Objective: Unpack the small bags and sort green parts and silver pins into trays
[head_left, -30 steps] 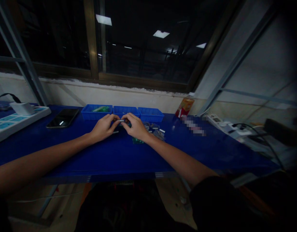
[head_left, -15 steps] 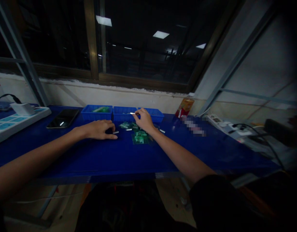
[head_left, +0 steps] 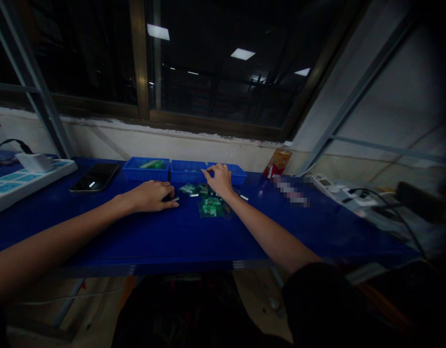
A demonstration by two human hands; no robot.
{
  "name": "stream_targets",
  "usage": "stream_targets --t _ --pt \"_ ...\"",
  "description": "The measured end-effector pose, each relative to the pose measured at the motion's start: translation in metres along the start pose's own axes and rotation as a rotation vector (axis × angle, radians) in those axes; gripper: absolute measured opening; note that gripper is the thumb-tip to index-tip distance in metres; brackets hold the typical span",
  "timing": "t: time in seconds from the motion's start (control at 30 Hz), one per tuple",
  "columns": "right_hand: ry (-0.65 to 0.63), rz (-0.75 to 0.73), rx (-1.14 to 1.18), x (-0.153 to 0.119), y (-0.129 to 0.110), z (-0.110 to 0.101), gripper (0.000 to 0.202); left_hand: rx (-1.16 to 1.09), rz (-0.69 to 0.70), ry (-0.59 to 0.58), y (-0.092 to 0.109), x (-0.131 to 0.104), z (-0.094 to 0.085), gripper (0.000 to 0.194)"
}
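Three blue bins (head_left: pixel 188 179) sit far; at the middle one hovers the right hand (head_left: pixel 220 179), its grip unclear. Left of green packets (head_left: pixel 211 209), the left hand (head_left: pixel 154 195), fingers parted, rests beside a small strip (head_left: pixel 176 199).

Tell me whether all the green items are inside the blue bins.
No, several green items lie on the table in front of the blue bins, near the right hand.
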State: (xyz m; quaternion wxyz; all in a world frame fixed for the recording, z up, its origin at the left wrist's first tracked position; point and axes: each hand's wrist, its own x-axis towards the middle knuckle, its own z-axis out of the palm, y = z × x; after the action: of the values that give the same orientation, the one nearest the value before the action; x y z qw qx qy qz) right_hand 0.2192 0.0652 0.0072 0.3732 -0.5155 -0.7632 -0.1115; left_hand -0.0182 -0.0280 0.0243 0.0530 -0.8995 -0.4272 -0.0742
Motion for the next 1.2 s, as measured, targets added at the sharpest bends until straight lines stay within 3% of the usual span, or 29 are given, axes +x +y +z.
stream_targets --t 0.2,0.43,0.57,0.77,1.2 --pt "0.002 0.003 0.001 -0.001 0.001 0.002 0.027 0.015 -0.019 0.025 0.004 0.001 0.001 0.022" --pt "0.021 -0.010 0.039 -0.003 -0.009 -0.004 0.023 -0.002 -0.078 0.083 0.004 0.003 0.004 0.026" --pt "-0.045 -0.170 0.136 -0.014 -0.036 -0.015 0.022 0.014 -0.172 0.113 0.005 0.005 0.004 0.030" --pt "-0.218 -0.430 0.199 -0.035 -0.066 -0.019 0.022 0.031 -0.182 0.126 0.000 0.006 0.007 0.033" --pt "-0.239 -0.494 0.139 -0.036 -0.067 -0.019 0.013 -0.024 -0.204 0.075 0.003 0.006 0.011 0.031"
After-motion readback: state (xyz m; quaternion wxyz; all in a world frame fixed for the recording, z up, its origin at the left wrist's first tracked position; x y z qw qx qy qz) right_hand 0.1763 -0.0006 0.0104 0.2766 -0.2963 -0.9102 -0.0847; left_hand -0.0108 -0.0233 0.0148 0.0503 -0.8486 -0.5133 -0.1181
